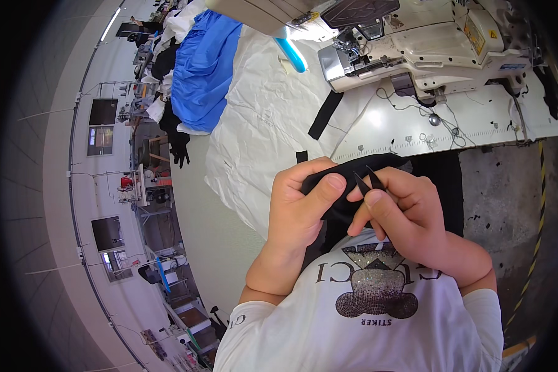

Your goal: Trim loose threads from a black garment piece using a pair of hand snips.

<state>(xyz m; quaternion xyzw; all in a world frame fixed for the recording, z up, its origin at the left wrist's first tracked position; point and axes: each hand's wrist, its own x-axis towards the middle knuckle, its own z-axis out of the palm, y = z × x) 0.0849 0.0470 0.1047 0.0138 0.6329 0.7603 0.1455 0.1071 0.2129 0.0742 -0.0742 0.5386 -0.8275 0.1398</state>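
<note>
My left hand grips a piece of black cloth, with the thumb lying on top and the other fingers mostly hidden behind it. In my right hand is a small pair of dark thread snips, pinched by the thumb and fingers. Its two pointed blades stand apart and point up over the cloth, close to my left thumb. More black fabric hangs below and to the right of my hands, in front of my white shirt. The cloth is held just off the table's near edge.
Beyond my hands stands a white sewing machine, with loose threads and a small round metal part near it. A crumpled white sheet covers the table's left part, bearing black strips. Blue cloth is heaped at the far left.
</note>
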